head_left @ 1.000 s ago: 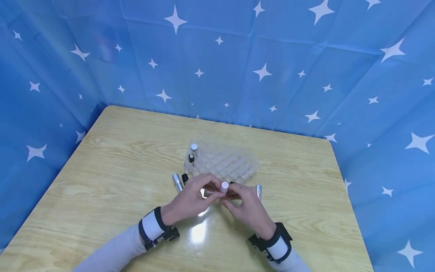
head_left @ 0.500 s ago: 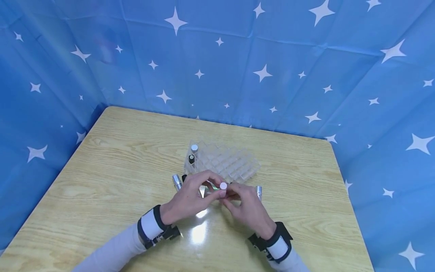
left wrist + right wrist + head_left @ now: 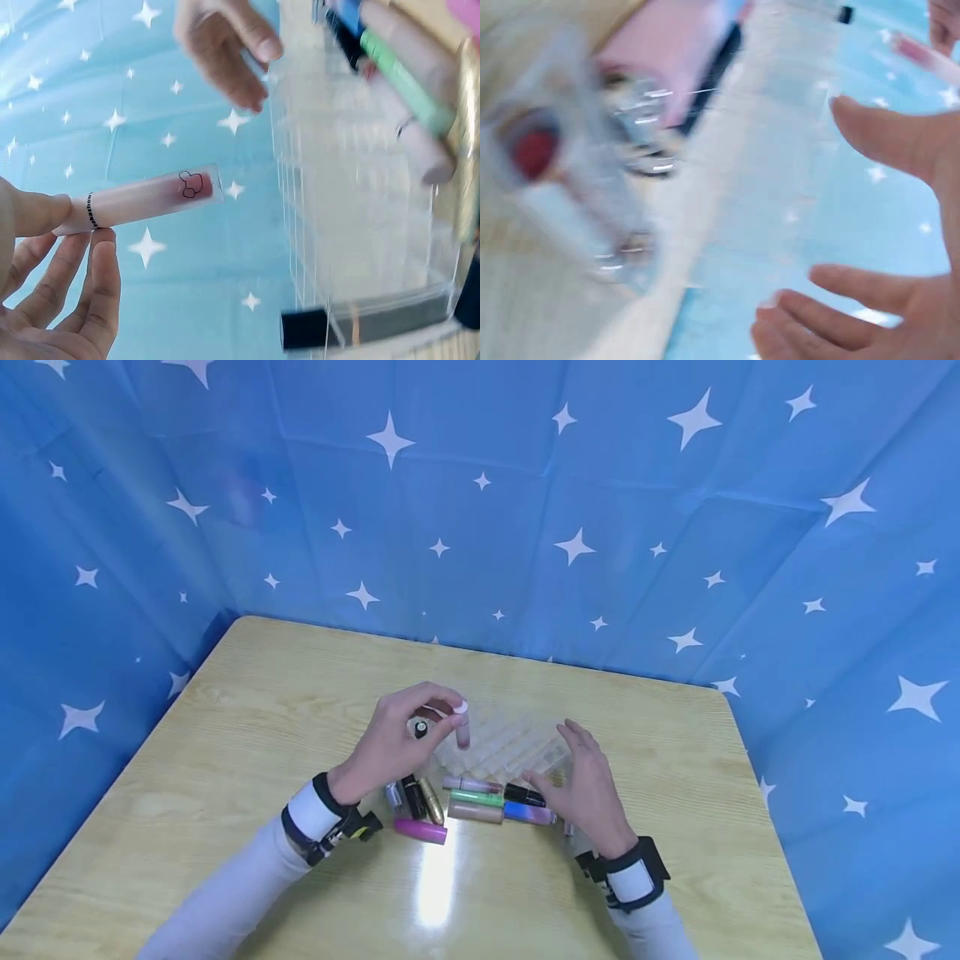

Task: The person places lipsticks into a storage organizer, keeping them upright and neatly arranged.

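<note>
Between thumb and fingers, my left hand (image 3: 393, 735) pinches a lip gloss tube (image 3: 463, 731) by its white cap end, over the left part of a clear divided organizer (image 3: 510, 739). In the left wrist view the lip gloss (image 3: 142, 202) has a frosted pale pink body with dark red colour at its far end. A black-capped tube (image 3: 421, 727) stands in the organizer's left end. My right hand (image 3: 592, 785) is spread with nothing in it, by the organizer's right end; whether it touches the wall I cannot tell.
In front of the organizer lie a magenta tube (image 3: 420, 831), a gold tube (image 3: 432, 801), a green tube (image 3: 477, 797), a mauve tube (image 3: 476, 812), a blue-purple tube (image 3: 529, 813) and a black tube (image 3: 524, 794). A starry blue curtain (image 3: 495, 527) hangs behind the table.
My left hand has moved up and left with the lip gloss, from in front of the organizer to over it. The right hand has parted from it, moved right and spread. The lying tubes now show.
</note>
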The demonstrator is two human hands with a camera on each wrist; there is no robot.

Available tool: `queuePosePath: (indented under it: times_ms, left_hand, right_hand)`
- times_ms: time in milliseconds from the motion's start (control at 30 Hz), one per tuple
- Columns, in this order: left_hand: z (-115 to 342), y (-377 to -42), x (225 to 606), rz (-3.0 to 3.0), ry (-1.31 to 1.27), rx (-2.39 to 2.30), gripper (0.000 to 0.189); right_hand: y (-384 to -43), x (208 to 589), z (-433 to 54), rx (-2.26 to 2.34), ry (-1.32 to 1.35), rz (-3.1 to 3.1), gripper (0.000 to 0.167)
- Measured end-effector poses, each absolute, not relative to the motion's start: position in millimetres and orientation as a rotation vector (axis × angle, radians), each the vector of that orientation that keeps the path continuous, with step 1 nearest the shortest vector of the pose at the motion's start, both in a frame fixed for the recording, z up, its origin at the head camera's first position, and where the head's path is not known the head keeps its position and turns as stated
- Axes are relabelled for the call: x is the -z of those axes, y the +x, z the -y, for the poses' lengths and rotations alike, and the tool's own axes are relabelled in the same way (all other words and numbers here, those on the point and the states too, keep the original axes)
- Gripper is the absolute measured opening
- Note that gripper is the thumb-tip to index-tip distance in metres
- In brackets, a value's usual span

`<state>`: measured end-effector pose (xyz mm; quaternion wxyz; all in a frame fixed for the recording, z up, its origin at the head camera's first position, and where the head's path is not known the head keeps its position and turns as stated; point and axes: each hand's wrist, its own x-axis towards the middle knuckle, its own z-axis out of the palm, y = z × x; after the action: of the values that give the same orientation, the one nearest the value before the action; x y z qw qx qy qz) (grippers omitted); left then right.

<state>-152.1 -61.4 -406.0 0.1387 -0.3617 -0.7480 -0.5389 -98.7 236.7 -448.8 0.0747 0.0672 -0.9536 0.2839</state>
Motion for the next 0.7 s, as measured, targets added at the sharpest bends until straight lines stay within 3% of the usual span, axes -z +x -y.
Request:
queuePosePath:
  times_ms: [367, 700]
  left_hand:
    - [76, -197, 412, 2.214, -0.911, 1.546, 0.018]
    - [78, -215, 422, 2.241, -0.852, 1.54, 0.018]
  right_hand:
    - [-109, 456, -241, -1.0, 0.065, 2.859, 0.087]
    - [-109, 453, -239, -1.018, -0.025, 2.924, 0.089]
